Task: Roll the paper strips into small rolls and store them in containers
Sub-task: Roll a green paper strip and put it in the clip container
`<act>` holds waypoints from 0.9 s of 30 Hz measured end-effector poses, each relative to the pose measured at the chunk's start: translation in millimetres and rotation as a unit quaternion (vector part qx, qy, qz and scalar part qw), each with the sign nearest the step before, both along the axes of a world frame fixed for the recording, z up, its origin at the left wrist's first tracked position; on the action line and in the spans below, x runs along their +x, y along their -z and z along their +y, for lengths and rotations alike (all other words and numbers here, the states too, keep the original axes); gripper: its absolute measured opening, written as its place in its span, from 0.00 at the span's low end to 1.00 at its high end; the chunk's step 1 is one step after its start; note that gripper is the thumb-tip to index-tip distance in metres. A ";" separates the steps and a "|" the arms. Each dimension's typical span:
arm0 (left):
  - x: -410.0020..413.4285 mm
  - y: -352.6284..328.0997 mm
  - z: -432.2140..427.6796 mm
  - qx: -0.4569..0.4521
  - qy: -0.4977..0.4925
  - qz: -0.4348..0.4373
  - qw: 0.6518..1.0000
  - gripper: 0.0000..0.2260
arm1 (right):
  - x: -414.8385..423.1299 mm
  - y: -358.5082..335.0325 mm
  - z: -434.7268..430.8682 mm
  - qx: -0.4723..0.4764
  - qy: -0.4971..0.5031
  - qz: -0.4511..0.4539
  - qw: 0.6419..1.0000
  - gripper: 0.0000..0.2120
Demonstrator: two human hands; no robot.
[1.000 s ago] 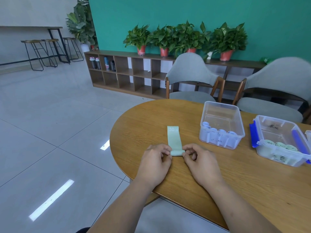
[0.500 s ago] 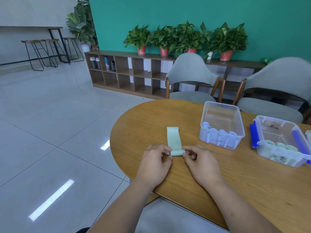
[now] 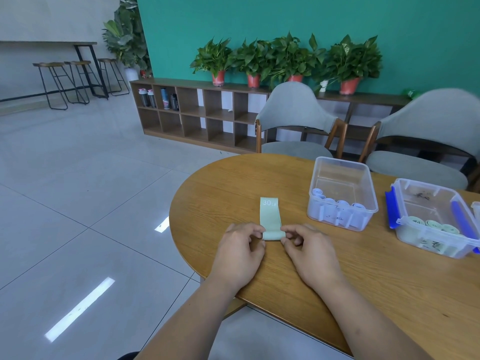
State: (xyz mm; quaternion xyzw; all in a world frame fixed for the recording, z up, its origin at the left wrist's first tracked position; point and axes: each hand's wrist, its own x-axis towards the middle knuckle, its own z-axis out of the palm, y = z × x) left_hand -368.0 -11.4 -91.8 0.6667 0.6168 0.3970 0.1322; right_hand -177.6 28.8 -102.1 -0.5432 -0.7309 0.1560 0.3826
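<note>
A pale green strip (image 3: 270, 214) marked "30 LB" lies flat on the wooden table (image 3: 223, 183), its near end wound into a small roll. My left hand (image 3: 240, 252) pinches the roll's left end and my right hand (image 3: 309, 252) pinches its right end. To the right stands a clear container (image 3: 342, 165) with several pale blue rolls along its near wall. Further right is a second clear container (image 3: 426, 188) with blue latches, holding green rolls.
Two grey chairs (image 3: 293, 118) stand behind the table. The table's rounded left edge drops to a tiled floor. A low wooden shelf (image 3: 197, 115) with potted plants lines the green wall. Another clear container's edge (image 3: 475, 207) shows at far right.
The roll has grown slightly and moved a little away from me along the strip, so the flat part looks shorter. Both hands stay at the roll's ends.
</note>
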 end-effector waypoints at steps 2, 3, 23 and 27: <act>-0.3 -0.2 -0.1 0.000 -0.001 -0.007 1.000 0.14 | -0.1 -0.9 -0.2 -0.002 0.001 0.006 1.000 0.12; -0.2 -0.4 -0.2 0.002 0.000 -0.010 1.000 0.14 | 0.2 -1.2 -0.3 -0.003 0.002 0.015 1.000 0.11; -0.9 -0.5 0.3 -0.006 0.002 -0.027 1.000 0.13 | 0.4 -1.4 -0.5 -0.012 0.008 0.019 1.000 0.12; -0.6 -1.2 -0.4 -0.010 0.003 -0.024 1.000 0.11 | -0.2 -0.4 -0.4 -0.006 0.007 0.011 1.000 0.10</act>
